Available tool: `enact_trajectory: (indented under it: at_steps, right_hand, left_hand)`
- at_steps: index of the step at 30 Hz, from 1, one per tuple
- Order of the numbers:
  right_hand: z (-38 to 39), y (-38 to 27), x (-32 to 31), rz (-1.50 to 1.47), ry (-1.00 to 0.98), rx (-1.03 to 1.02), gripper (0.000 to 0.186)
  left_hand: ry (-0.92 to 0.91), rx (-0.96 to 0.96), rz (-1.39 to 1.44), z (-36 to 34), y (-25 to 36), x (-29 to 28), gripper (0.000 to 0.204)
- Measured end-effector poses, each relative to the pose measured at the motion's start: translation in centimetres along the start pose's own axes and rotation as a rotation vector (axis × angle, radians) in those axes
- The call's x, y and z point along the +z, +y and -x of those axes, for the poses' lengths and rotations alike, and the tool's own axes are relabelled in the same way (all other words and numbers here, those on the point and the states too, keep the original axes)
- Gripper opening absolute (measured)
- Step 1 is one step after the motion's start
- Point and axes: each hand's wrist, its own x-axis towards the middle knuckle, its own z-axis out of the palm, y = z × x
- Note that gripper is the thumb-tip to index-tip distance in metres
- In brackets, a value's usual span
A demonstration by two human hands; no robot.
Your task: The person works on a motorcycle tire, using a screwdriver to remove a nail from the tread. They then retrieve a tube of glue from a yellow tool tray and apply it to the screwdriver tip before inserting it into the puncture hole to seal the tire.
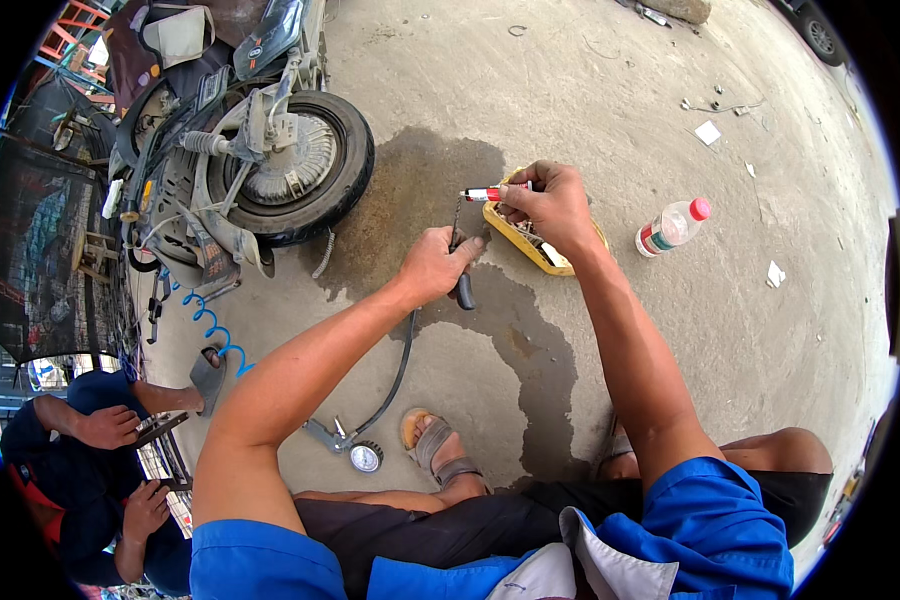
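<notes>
- Small red-and-white tube (484, 194): upper centre of the frame, pinched by the fingers of the right hand (558, 205) and lying nearly level, apparently so its tip meets the thin rod; contact cannot be told.
- Thin rod (457, 215): upright in the picture, its dark handle (465, 291) below; the left hand's (433, 265) fingers are closed around the tool, presumably to steady it and leave the rod exposed.
- Yellow tray (525, 243): beneath and beside the right hand, seemingly for easy reach.
- Clear bottle (670, 228): right of the tray, standing on the concrete ground.
- Wheel (300, 165): upper left, its face exposed.
- Pressure gauge (366, 457): lower centre-left, on the ground.
</notes>
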Motion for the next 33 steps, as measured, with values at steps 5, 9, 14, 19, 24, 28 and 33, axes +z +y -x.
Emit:
enact_trajectory:
  at_steps: [5,9,14,19,24,28,33]
  right_hand:
    - [-0.3,0.7,-0.3,-0.004,0.012,-0.009,0.014]
    - [-0.2,0.5,-0.3,-0.003,0.019,-0.004,0.014]
    - [0.0,0.1,-0.2,0.007,-0.008,-0.009,0.014]
    - [0.1,0.1,-0.1,0.030,-0.033,-0.013,0.014]
    - [0.0,0.4,-0.2,0.065,-0.057,-0.013,0.014]
    - [0.0,0.3,-0.2,0.076,-0.069,-0.006,0.013]
    - [0.2,-0.1,0.0,0.002,-0.017,-0.003,0.013]
  left_hand:
    - [-0.001,0.009,-0.023,-0.1,0.2,0.2,0.035]
    - [-0.014,-0.014,-0.049,0.1,0.6,0.1,0.032]
    - [0.010,0.039,-0.031,-0.2,-0.3,0.1,0.038]
    - [-0.019,-0.015,0.001,-0.1,0.0,0.0,0.033]
    - [-0.017,-0.012,0.002,0.1,0.3,-0.1,0.033]
    - [-0.017,-0.029,-0.012,0.2,0.6,-0.1,0.034]
    - [-0.022,-0.022,-0.039,0.3,1.0,-0.2,0.035]
